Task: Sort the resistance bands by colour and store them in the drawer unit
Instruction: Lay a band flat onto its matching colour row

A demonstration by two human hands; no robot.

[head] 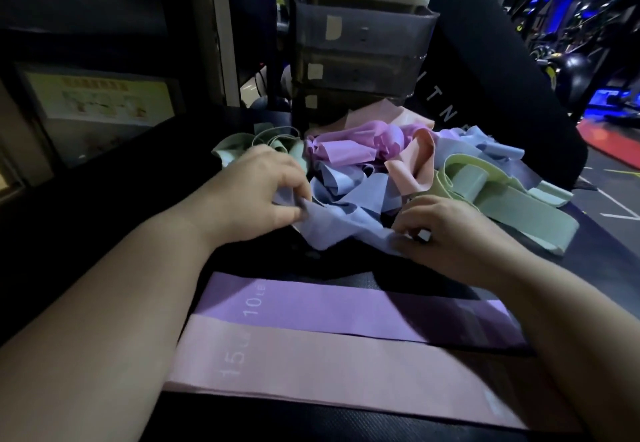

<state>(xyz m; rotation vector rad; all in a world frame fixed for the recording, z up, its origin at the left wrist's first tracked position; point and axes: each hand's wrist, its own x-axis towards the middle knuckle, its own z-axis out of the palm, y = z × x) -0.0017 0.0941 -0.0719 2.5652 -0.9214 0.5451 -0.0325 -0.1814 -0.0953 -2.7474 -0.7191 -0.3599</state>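
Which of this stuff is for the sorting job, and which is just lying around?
For the job: blue band, held by left hand and right hand; band pile; purple band; pink band; drawer unit.
Lying about: poster; dark ball.

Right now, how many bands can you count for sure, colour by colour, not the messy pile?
Flat purple band: 1
Flat pink band: 1
Loose blue band, pinched by the left hand and right hand: 1
Total: 3
The pile behind is too tangled to count.
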